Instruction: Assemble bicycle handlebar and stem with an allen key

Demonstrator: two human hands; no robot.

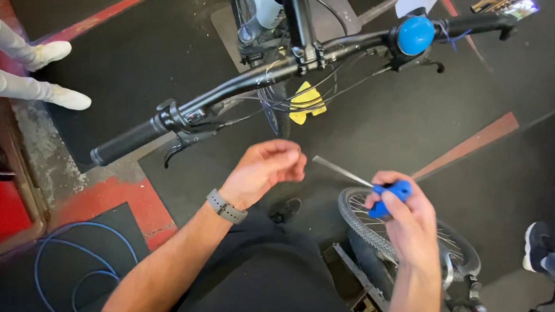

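Note:
My right hand (410,223) grips a blue-handled hex key (386,196) whose metal shaft points up and left toward my other hand. My left hand (265,168), with a grey watch on the wrist, hovers just below the bicycle handlebar (256,79), fingers curled loosely together; whether something small sits between them I cannot tell. The black handlebar runs from a left grip (123,143) with a brake lever up to a blue bell (415,35) at the right.
A small bicycle wheel (356,217) lies under my right hand. A blue cable (82,253) coils on the floor at lower left. Another person's white shoes (57,75) stand at upper left, and a dark shoe (538,245) at right. A yellow object (307,102) lies beneath the bar.

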